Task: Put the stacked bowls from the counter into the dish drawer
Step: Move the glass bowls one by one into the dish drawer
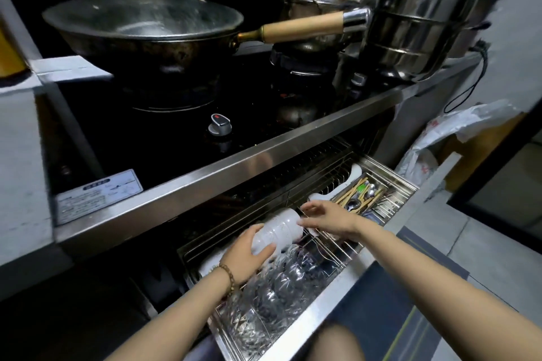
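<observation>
A stack of white bowls (278, 232) lies on its side over the wire rack of the pulled-out dish drawer (349, 246). My left hand (249, 255) cups the near end of the stack, with a bead bracelet on the wrist. My right hand (328, 221) touches the far end of the stack with its fingertips. Several clear glass bowls (272, 299) stand on edge in a row in the near part of the drawer.
A cutlery tray (363, 193) with chopsticks and spoons sits at the drawer's far right. Above the drawer runs a steel counter edge (234, 167) with a stove knob (220, 124), a lidded wok (143, 26) and a steel steamer pot (416, 23). Plastic bags (457, 132) hang at the right.
</observation>
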Demonstrator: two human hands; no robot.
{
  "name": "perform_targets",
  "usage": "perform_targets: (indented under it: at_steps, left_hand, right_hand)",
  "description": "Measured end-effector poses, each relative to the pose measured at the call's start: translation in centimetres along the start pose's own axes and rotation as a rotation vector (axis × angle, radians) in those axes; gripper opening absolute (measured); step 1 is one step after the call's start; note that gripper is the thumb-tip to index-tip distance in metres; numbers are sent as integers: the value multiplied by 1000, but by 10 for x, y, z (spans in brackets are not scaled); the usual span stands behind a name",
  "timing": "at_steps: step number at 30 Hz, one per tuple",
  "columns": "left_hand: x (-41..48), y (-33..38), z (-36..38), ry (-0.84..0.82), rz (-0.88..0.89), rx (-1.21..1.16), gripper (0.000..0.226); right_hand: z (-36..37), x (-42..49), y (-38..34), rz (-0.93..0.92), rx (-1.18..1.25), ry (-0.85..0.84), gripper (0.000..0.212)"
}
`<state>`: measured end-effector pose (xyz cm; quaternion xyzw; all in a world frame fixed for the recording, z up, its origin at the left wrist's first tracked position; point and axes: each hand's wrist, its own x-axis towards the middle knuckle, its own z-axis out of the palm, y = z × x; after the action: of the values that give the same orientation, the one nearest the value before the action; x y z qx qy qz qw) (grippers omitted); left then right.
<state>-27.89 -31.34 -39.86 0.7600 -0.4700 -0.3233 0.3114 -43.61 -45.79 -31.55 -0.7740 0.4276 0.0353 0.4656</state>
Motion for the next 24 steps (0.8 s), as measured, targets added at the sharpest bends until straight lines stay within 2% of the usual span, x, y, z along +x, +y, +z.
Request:
perform_targets:
  at_steps: [7, 11, 13, 19, 24]
  left_hand:
    - [-31, 65, -72, 154, 238, -91, 52]
    - [-57, 94, -122, 204, 364, -154, 36]
    - [-72, 104, -146, 242, 410, -143, 36]
    - [-123, 106, -225, 363, 488, -25, 41]
    - [-162, 68, -290, 504, 387, 64, 47]
  right_hand:
    - [-27, -60, -60, -260, 123, 196, 57]
    - [-32, -85, -106, -416, 102, 293, 54]
    - [-30, -94, -130, -479, 57, 310, 56]
    - [-6, -106, -197, -628, 73, 249, 55]
    - [34, -100, -248, -706, -8, 140, 60]
